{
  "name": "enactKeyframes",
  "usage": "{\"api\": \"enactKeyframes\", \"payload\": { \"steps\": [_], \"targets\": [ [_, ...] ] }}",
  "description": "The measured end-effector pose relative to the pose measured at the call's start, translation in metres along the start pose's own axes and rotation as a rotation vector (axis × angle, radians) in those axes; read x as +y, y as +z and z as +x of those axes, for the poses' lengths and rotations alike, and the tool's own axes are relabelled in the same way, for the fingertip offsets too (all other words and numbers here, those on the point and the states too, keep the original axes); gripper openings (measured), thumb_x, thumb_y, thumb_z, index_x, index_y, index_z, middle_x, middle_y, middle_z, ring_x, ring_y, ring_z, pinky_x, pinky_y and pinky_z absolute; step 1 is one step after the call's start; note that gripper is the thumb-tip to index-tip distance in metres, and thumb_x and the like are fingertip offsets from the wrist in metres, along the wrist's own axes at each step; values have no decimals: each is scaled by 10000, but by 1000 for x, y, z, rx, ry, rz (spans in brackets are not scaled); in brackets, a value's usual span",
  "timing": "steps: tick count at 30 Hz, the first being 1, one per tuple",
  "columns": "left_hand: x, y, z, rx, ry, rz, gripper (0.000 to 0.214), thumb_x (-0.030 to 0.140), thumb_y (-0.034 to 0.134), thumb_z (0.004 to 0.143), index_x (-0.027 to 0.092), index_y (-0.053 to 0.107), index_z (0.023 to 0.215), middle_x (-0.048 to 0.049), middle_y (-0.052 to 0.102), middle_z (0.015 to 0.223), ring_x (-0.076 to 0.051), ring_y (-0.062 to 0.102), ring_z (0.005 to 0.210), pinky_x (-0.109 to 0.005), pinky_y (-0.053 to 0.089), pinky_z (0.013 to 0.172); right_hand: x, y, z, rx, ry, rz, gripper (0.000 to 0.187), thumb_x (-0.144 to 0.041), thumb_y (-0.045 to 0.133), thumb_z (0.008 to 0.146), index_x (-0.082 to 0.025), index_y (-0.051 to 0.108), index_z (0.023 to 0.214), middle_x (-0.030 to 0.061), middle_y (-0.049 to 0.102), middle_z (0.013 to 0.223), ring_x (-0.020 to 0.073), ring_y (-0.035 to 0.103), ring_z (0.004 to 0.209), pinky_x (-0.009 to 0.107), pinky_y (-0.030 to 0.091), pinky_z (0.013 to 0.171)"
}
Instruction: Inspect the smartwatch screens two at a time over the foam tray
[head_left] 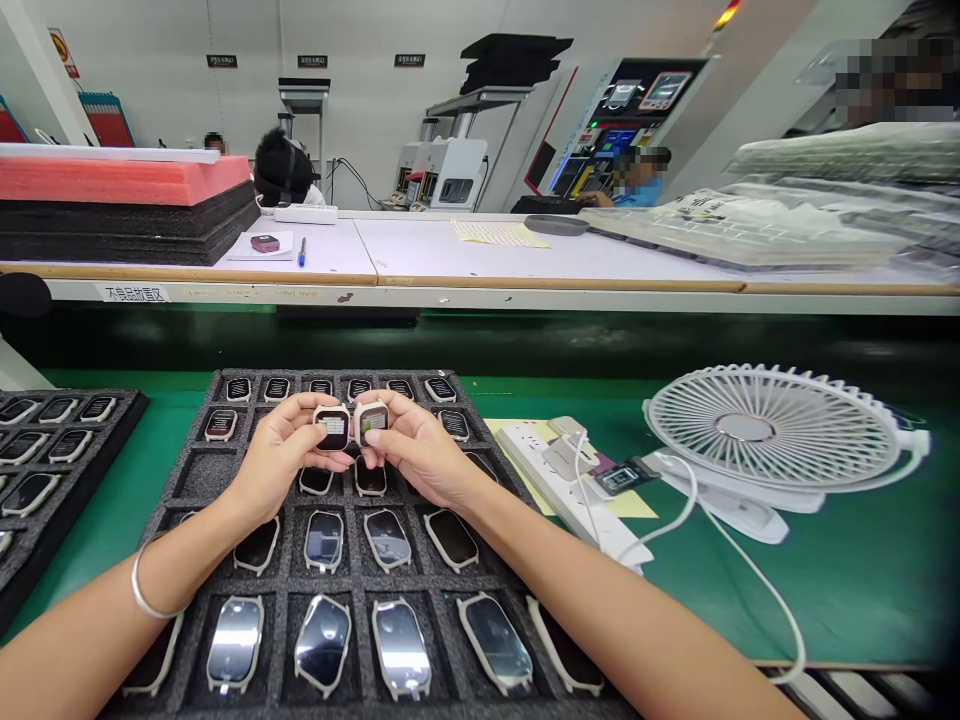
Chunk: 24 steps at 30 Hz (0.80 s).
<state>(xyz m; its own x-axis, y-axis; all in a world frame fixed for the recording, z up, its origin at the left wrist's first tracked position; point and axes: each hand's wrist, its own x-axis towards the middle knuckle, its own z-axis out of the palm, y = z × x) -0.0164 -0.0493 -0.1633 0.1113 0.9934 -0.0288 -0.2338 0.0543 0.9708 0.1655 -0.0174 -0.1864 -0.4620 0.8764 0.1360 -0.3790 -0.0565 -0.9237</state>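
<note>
Above the foam tray (204, 474) on the green tabletop (862, 570), the left hand (289, 445) and right hand (416, 445) angle inward, pinching the left watch (335, 426) and right watch (375, 416) respectively, side by side between them.

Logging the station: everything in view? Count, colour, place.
Left watch: 1, pale frame, held
Right watch: 1, pale frame, held
Foam tray: 1, charcoal, centre
Tray watches: many, pale frames, foam tray
Second tray: 1, charcoal, left
Fan: 1, white, right
Power strip: 1, white, left of fan
Paper: 1, yellow, under power strip
Bench: 1, green, below
Shelf: 1, white, beyond
Foam stack: 1, red, black, shelf left
Pen: 1, blue, shelf left
Wrapped stack: 1, whitish, shelf right
Machines: 2+, white, background
People: 3+, background
Bracelet: 1, silver, left wrist
Left fingers: on left watch
Right fingers: on right watch
</note>
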Motion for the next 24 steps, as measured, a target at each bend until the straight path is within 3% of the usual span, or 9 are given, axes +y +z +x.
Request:
{"api": "enactKeyframes", "payload": {
  "steps": [16, 24],
  "targets": [
    [-1, -1, -2, -30, 9, -3, 364, 247, 700, 715, 162, 599, 1055, -24, 713, 890, -186, 738, 619, -332, 629, 654, 2, -2, 1, 32, 15, -30, 337, -304, 792, 760, -209, 623, 1036, -33, 636, 788, 83, 607, 548, 227, 472, 533],
    [0, -1, -1, -25, 22, -1, 357, 237, 705, 716, 162, 602, 1049, -17, 709, 879, -189, 739, 624, -338, 632, 662, -3, -1, -1, 2, 4, -30, 337, -183, 730, 726, -208, 629, 1047, -17, 674, 818, 104, 632, 575, 246, 462, 551]
  ]
}}
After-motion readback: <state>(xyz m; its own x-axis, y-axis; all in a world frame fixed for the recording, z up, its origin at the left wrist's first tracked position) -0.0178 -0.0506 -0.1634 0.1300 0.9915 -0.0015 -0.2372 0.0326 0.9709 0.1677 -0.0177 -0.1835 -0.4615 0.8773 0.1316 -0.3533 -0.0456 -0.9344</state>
